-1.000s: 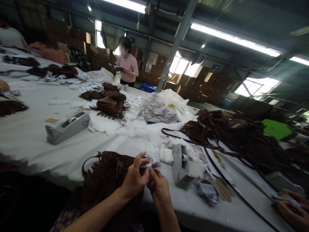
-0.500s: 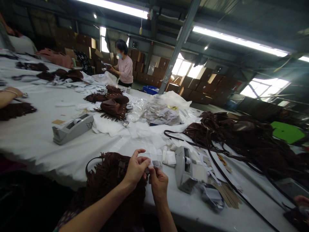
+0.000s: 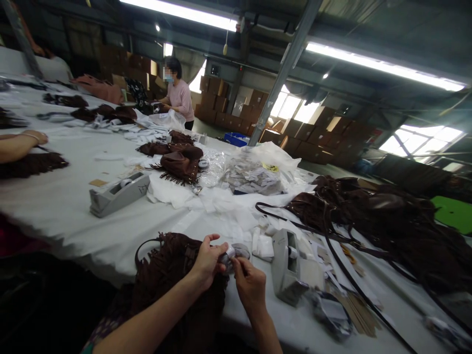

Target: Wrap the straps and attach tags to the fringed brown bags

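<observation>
Head view, as I read it from my remote station: work in hand centres on a small grey plastic packet [image 3: 238, 253], held at 12 o'clock just beyond the fringed brown bag [image 3: 173, 275], which lies at 11 o'clock beneath the left hand [image 3: 207, 260]. Left grip is narrow, thumb and fingers closed around the packet. Right hand [image 3: 250, 286] is narrow too, its fingertips [image 3: 238, 263] against a white strip [image 3: 230, 252] on the packet; whether they pinch it I cannot tell. A grey tape dispenser [image 3: 289, 268] stands at 2 o'clock on the white table [image 3: 62, 196]. Hidden: the packet's contents and much of its surface, behind the fingers. The bag's lower end is cut off by the left forearm [image 3: 147, 314] and the frame edge.
</observation>
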`<state>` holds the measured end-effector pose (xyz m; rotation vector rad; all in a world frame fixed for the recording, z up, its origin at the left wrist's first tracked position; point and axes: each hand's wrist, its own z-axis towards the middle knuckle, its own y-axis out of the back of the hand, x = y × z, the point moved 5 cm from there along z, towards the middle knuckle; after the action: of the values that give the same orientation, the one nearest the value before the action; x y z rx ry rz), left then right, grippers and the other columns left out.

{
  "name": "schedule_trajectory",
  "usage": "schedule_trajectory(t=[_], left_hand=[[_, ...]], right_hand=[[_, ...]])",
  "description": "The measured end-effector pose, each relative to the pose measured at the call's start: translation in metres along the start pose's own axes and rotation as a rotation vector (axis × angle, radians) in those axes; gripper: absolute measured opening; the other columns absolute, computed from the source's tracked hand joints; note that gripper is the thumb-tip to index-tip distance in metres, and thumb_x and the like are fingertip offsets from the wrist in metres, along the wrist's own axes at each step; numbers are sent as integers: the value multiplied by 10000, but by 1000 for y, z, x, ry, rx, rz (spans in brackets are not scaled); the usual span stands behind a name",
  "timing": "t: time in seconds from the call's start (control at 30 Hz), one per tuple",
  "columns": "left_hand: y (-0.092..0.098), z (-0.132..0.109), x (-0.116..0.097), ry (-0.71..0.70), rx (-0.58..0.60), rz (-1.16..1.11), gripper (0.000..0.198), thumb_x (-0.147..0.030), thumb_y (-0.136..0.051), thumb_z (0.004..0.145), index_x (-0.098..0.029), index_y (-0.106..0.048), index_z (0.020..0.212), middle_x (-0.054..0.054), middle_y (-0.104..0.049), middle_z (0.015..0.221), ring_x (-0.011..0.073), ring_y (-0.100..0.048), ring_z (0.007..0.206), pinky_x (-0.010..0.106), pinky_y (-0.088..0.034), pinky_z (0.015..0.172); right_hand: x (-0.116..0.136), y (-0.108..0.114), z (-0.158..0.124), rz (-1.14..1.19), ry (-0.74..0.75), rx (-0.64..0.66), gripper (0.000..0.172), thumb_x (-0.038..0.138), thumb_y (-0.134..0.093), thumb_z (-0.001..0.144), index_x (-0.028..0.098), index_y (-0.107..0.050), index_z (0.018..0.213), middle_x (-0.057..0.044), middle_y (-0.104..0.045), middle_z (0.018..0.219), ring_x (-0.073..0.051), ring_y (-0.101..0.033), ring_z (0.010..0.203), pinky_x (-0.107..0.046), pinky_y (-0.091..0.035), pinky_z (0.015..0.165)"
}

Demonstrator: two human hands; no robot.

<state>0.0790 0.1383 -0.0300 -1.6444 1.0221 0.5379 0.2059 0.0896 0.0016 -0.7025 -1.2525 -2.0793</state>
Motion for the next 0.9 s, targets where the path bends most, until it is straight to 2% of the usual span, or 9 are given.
schedule_trajectory(t=[0.1, 0.2, 0.3, 0.37, 0.5, 0.6, 0.7, 0.8, 0.9], left_hand=[[-1, -2, -1, -39, 23, 23, 643, -395, -757, 646, -214, -369, 1126, -60, -507, 666, 89, -501, 479, 150, -382, 356], [-12, -6, 1, -40, 137, 3, 683, -438, -761, 624, -225, -356, 1131, -54, -516, 704, 98, -510, 489, 177, -415, 373], [-16, -8, -3, -8, 235, 49, 609, -438, -758, 627, -213, -428, 1087, -13, -540, 785, 122, -551, 577, 230, -473, 454], [-9, -10, -16, -75, 274, 209, 488, -383, -783, 619, -182, -530, 986, 22, -562, 825, 147, -572, 700, 251, -498, 559], [43, -14, -56, -260, 202, 354, 264, -384, -706, 730, -148, -637, 825, 46, -617, 793, 154, -573, 768, 245, -490, 656], [112, -14, -64, -218, -75, 166, 284, -414, -625, 802, -133, -653, 771, 60, -641, 790, 151, -593, 760, 232, -493, 646], [174, -19, -52, -166, -342, -75, 229, -349, -648, 809, -123, -663, 773, 83, -668, 857, 156, -624, 827, 247, -506, 764], [200, -18, -36, -57, -399, -288, 220, -343, -629, 838, -123, -641, 826, 129, -675, 946, 193, -643, 927, 287, -503, 862], [202, -6, -33, 18, -421, -428, 247, -371, -602, 856, -130, -601, 912, 159, -657, 1018, 208, -635, 985, 300, -504, 881]], right_hand=[[21, 20, 8, -174, 203, -185, 306, 422, -498, 899, 192, -700, 889, -86, -683, 821, -218, -625, 766, -327, -462, 737], [33, 16, 21, -340, 413, -111, 388, 478, -432, 916, 188, -680, 985, -120, -667, 947, -258, -601, 912, -384, -425, 826], [18, -5, 29, -420, 446, 71, 448, 425, -318, 968, 183, -668, 829, -79, -653, 736, -192, -607, 702, -299, -413, 664], [-3, -13, 32, -522, 392, 65, 490, 418, -303, 976, 194, -619, 677, -53, -608, 600, -166, -570, 565, -279, -354, 553], [-36, -12, 43, -730, 368, -22, 564, 478, -277, 968, 208, -572, 571, -47, -543, 472, -171, -504, 443, -291, -269, 475], [-29, -10, 52, -673, 398, -78, 500, 444, -294, 965, 177, -655, 744, -102, -650, 665, -220, -593, 611, -327, -394, 585], [-6, -28, 50, -451, 389, -89, 403, 433, -380, 943, 145, -662, 953, -136, -683, 928, -249, -622, 864, -372, -457, 793], [13, -78, 30, -368, 419, 42, 391, 426, -409, 933, 147, -635, 1087, -146, -653, 1085, -258, -590, 1010, -382, -452, 873], [13, -125, 5, -465, 442, 152, 364, 349, -394, 940, 147, -614, 1147, -148, -651, 1110, -277, -589, 1015, -424, -422, 897]])
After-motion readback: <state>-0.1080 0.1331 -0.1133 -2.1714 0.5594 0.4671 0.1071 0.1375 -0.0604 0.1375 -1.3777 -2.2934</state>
